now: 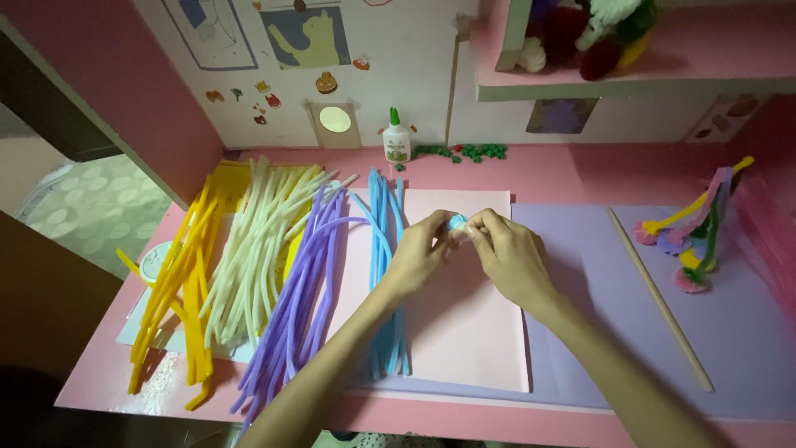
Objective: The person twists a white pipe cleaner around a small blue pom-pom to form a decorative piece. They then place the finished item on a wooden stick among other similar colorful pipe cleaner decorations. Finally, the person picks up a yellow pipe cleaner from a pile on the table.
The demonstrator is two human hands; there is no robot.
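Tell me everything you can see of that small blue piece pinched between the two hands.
The small blue piece is a fuzzy, light-blue bit that looks like pipe-cleaner material, apparently curled into a tight round coil. Only its top shows. The fingers of the left hand and right hand pinch it from both sides, hiding the rest. It is held above the pink paper sheet, just right of the blue pipe cleaners lying there.
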